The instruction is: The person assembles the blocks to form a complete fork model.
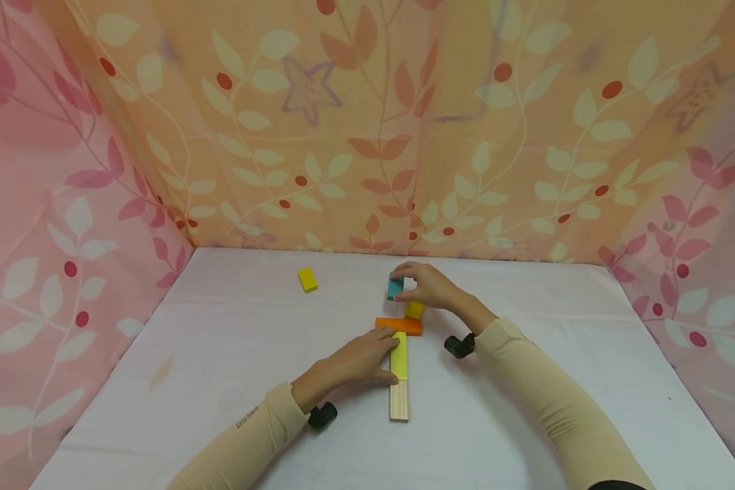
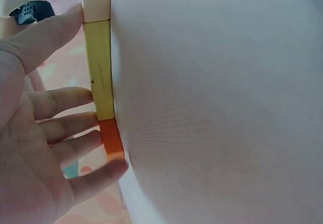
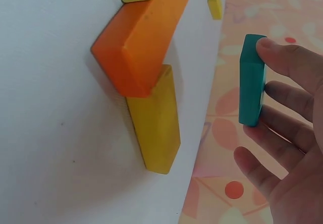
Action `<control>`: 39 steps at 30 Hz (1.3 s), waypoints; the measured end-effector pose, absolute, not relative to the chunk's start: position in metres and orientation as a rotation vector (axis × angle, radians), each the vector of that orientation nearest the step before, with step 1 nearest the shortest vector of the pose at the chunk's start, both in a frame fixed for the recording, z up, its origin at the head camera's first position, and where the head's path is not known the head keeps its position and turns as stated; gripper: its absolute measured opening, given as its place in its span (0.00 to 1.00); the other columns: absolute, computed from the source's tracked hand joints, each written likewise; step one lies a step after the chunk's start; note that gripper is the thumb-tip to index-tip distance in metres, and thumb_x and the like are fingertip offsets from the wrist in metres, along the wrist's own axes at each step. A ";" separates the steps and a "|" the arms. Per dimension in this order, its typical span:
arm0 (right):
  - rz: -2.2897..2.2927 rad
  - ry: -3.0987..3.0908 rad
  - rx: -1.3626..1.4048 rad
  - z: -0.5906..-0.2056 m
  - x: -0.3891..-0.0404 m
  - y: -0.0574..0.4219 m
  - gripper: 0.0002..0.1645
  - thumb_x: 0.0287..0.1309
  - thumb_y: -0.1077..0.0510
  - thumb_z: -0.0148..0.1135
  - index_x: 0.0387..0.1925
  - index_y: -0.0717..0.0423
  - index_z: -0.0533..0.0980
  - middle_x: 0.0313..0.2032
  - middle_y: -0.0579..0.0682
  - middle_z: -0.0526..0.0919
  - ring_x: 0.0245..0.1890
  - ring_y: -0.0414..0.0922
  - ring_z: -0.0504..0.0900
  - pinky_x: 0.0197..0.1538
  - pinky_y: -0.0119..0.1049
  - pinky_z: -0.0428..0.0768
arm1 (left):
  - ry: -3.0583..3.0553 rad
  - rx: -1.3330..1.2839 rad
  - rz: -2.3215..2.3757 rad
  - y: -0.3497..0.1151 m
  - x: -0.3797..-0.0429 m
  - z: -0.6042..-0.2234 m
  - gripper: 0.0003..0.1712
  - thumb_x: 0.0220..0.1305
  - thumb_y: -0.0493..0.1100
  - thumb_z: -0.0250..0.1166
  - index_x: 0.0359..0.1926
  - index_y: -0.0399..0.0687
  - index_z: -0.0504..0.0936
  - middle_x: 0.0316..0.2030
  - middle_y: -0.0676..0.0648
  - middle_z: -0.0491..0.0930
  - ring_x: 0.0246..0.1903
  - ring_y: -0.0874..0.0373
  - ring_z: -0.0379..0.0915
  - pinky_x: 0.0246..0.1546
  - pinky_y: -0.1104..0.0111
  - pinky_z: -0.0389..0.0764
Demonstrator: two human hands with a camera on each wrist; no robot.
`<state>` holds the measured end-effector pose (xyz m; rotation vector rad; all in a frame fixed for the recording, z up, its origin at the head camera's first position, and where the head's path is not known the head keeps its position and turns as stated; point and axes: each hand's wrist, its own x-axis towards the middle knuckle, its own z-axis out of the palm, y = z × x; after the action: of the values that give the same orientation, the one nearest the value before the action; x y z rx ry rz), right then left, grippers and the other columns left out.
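My right hand (image 1: 430, 286) pinches a teal wooden block (image 3: 251, 80) between thumb and fingers, beyond the other blocks. My left hand (image 1: 356, 361) lies beside a row of blocks with its fingers extended. Its thumb touches near the joint between a plain wood block (image 1: 399, 401) and a yellow-green block (image 2: 101, 70). The other left fingertips rest along the yellow-green block and an orange block (image 3: 139, 37). The orange one lies crosswise at the row's far end. From its right end a yellow block (image 3: 156, 125) extends away, partly hidden by the right hand in the head view.
Another yellow block (image 1: 307, 280) lies alone at the back left of the white-covered table (image 1: 220, 327). Floral cloth walls (image 1: 367, 136) enclose the back and both sides. A black device (image 1: 459, 346) sits at the right wrist, another black device (image 1: 322, 415) at the left.
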<state>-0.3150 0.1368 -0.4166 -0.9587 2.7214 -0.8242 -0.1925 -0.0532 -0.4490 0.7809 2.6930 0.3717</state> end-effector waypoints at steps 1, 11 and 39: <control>-0.820 2.721 -0.960 -0.418 -0.315 0.137 0.29 0.55 0.48 0.70 0.56 0.56 0.78 0.60 0.56 0.77 0.60 0.55 0.75 0.64 0.52 0.74 | 2.694 0.782 0.366 -0.053 -0.193 -0.450 0.44 0.55 0.62 0.70 0.68 0.47 0.69 0.72 0.46 0.62 0.72 0.52 0.58 0.69 0.54 0.67; -0.765 2.711 -0.934 -0.426 -0.313 0.138 0.29 0.54 0.48 0.71 0.56 0.55 0.79 0.60 0.55 0.77 0.61 0.55 0.74 0.67 0.53 0.71 | 2.702 0.797 0.358 -0.053 -0.194 -0.449 0.44 0.55 0.62 0.70 0.68 0.47 0.69 0.72 0.46 0.62 0.72 0.51 0.57 0.68 0.52 0.68; -0.706 2.663 -0.909 -0.440 -0.308 0.134 0.26 0.55 0.51 0.71 0.54 0.57 0.80 0.58 0.55 0.78 0.59 0.55 0.75 0.66 0.53 0.72 | 2.696 0.835 0.365 -0.055 -0.192 -0.449 0.43 0.57 0.61 0.69 0.67 0.46 0.69 0.72 0.46 0.61 0.72 0.52 0.58 0.68 0.57 0.68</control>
<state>-0.3083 0.1338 -0.4396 -0.9090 2.6626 -0.7061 -0.1920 -0.0550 -0.4494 0.8348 2.6956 0.3652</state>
